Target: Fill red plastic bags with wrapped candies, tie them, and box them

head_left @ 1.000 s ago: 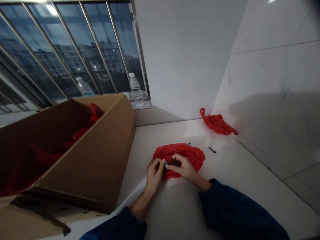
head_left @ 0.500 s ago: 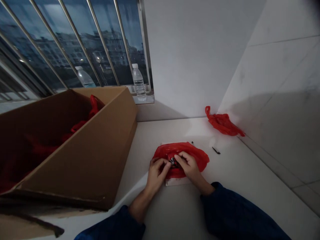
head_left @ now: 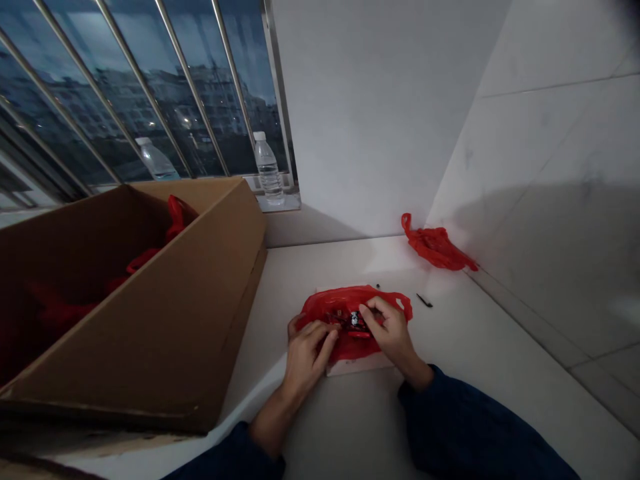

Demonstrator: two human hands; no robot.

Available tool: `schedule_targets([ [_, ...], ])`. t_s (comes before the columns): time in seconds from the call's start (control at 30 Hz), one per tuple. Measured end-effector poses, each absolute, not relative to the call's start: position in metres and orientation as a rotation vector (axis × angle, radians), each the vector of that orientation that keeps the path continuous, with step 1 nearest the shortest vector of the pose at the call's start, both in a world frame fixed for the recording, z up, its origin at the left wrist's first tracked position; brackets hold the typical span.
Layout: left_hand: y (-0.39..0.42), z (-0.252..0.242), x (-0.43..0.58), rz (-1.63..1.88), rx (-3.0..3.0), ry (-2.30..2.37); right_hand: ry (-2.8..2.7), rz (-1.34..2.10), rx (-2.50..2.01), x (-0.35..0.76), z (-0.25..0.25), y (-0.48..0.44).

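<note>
A red plastic bag (head_left: 345,297) lies spread out on a white sheet or board (head_left: 361,364), with several small dark and red parts (head_left: 336,317) on it. My left hand (head_left: 306,347) rests over the bag's left side, thumb and forefinger apart beside the parts, with nothing visible between them. At the right of the parts, the thumb and forefinger of my right hand (head_left: 389,328) close together at a small black-and-white piece (head_left: 355,319). How they grip it is partly hidden, and the piece is too small to name.
A large cardboard box (head_left: 220,293) holding red bags (head_left: 175,217) stands at the left. Another crumpled red bag (head_left: 440,248) lies by the right wall. A small black rod (head_left: 424,301) is on the white table. Two water bottles (head_left: 269,170) stand by the barred window.
My left hand has drawn a little left and its fingers have parted from the piece. My right hand stays by the piece. More small parts show between the hands; the view has shifted slightly.
</note>
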State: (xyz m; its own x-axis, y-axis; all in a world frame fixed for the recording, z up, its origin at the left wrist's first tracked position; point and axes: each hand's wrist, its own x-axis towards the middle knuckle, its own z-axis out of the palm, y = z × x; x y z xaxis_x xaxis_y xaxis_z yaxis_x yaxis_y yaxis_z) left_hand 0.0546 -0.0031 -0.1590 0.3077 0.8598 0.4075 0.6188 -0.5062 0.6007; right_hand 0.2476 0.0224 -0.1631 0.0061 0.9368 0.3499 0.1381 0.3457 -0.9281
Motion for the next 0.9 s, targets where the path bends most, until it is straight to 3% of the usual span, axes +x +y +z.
schedule_targets([
  [0.17, -0.003, -0.149, 0.057, 0.97, 2.476, 1.52, -1.926, 0.398, -1.389, 0.277, -0.154, 0.026],
  [0.37, 0.002, -0.161, 0.062, 0.832, 2.552, 1.644, -2.016, 0.518, -1.442, 0.277, -0.167, 0.032],
  [0.6, 0.005, -0.168, 0.063, 0.85, 2.599, 1.624, -1.9, 0.249, -1.639, 0.273, -0.176, 0.042],
  [0.9, 0.009, -0.175, 0.059, 0.832, 2.606, 1.588, -2.206, 0.244, -1.737, 0.259, -0.155, 0.053],
])
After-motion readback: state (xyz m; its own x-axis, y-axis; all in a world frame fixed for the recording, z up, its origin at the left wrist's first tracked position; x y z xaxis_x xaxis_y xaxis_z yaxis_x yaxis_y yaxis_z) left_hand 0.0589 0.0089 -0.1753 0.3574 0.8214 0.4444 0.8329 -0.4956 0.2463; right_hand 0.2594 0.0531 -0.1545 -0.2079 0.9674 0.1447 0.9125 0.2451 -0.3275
